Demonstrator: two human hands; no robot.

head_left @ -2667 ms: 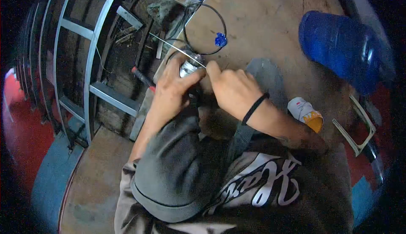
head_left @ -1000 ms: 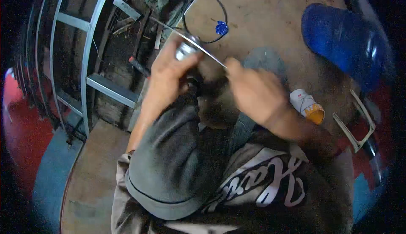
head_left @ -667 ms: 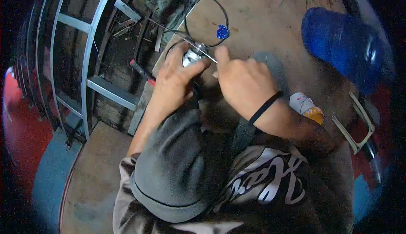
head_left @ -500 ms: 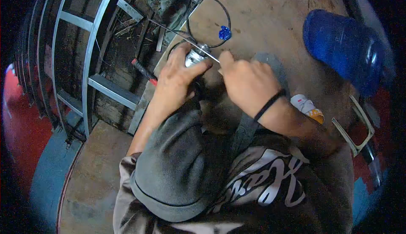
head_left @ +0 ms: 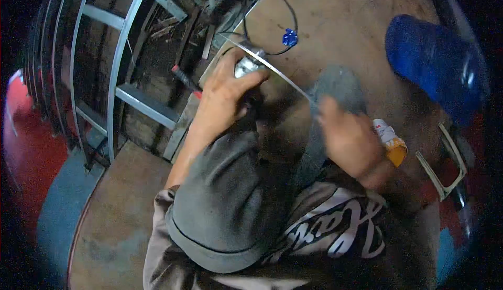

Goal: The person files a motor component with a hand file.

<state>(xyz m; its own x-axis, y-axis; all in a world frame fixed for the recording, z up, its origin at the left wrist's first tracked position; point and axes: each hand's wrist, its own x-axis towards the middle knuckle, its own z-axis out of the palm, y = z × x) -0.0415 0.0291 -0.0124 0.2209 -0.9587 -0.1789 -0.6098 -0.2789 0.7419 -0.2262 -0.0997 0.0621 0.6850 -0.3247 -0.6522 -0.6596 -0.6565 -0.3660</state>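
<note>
The left hand curls closely around the metal cylinder near the cable loop, apparently steadying it, while the blurred right hand appears closed on the thin rod crossing its top.

Dim light; the right hand smears with motion blur. Glare streaks the blue container; beyond it, fisheye edges bend into grainy black.

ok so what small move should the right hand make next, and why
Probably a short push of the right hand toward the left hand: the thin rod lies across the metal part, with its longer stretch on the right hand's side.
</note>
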